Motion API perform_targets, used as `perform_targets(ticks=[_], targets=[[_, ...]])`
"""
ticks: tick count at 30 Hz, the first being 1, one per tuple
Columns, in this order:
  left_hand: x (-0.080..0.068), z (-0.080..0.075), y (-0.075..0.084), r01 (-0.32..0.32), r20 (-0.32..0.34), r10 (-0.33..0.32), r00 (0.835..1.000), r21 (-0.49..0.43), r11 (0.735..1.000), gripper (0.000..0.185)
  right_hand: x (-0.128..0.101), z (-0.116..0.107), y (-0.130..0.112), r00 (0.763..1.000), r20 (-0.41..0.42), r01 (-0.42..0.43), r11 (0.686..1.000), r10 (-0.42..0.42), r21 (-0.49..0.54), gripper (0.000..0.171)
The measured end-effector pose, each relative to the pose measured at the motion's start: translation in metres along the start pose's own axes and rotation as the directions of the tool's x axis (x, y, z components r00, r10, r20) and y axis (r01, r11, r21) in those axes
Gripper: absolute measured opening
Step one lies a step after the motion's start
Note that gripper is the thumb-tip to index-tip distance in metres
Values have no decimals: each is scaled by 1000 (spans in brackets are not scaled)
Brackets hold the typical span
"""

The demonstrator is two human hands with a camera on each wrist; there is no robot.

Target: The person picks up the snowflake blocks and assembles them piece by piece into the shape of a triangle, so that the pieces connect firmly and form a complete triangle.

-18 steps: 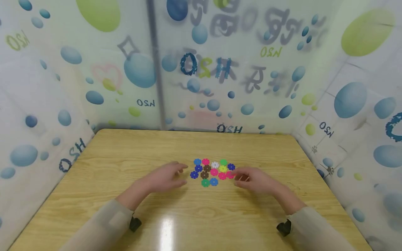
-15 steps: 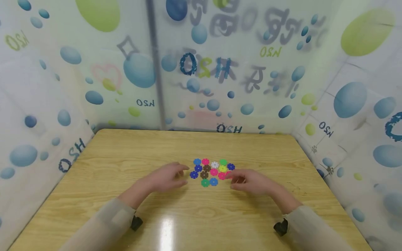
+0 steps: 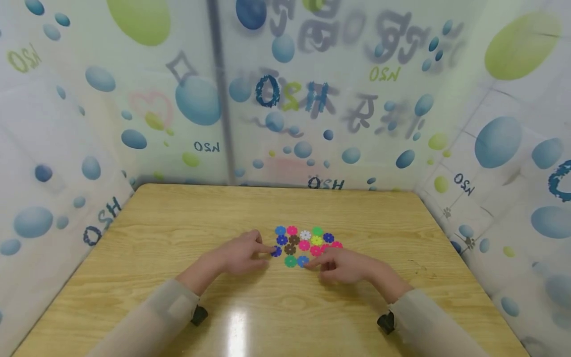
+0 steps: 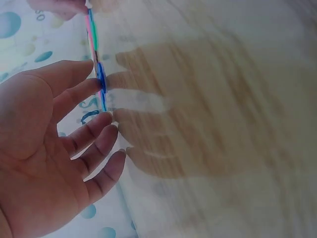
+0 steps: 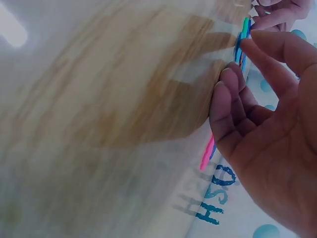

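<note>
Flat flower-shaped plastic discs lie in a loose cluster on the wooden table [image 3: 187, 213]. My left hand [image 3: 243, 253] comes in from the left, its index fingertip on a dark blue disc [image 3: 277, 252] at the cluster's edge. In the left wrist view, the other fingers of the left hand [image 4: 54, 144] are spread and loosely bent. From the right, my right hand [image 3: 345, 265] reaches its index finger to a lighter blue disc [image 3: 302, 261] beside a green disc [image 3: 291, 261]. The right wrist view shows that hand's [image 5: 267, 109] remaining fingers bent against the tabletop.
Behind the front discs lie brown discs [image 3: 290, 249], pink discs [image 3: 304, 245], a white disc [image 3: 305, 235], a yellow disc [image 3: 316, 240] and a bright green disc [image 3: 317, 231]. Walls with a printed bubble pattern [image 3: 198, 101] enclose the table's back and sides.
My right hand has moved left and nearer, from the pink discs to the lighter blue one, uncovering a pink disc. My left hand has shifted right, its index finger reaching the dark blue disc.
</note>
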State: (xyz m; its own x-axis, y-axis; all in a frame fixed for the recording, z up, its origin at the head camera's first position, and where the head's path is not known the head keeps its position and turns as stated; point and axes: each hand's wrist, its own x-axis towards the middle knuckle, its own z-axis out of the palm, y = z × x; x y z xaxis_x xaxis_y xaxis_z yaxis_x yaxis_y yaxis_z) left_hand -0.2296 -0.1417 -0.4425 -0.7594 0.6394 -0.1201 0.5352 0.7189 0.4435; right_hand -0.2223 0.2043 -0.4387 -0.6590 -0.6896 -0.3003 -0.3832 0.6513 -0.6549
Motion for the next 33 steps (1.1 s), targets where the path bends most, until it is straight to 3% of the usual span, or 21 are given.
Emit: perform_targets(ticks=[10, 19, 26, 33], targets=[[-1, -4, -2, 14, 30, -9, 1000, -152, 988, 31, 0, 2, -3, 999, -29, -36, 999, 36, 0, 33], [8, -1, -3, 8, -2, -8, 1000, -139, 990, 30, 17, 9, -17, 996, -48, -88, 982, 81, -168, 35], [12, 3, 5, 36, 12, -35, 999, -95, 995, 26, 20, 12, -22, 996, -55, -73, 982, 64, -172, 32], [15, 3, 9, 56, 42, -52, 998, -109, 992, 20, 19, 13, -19, 996, -75, -62, 981, 49, -182, 28]])
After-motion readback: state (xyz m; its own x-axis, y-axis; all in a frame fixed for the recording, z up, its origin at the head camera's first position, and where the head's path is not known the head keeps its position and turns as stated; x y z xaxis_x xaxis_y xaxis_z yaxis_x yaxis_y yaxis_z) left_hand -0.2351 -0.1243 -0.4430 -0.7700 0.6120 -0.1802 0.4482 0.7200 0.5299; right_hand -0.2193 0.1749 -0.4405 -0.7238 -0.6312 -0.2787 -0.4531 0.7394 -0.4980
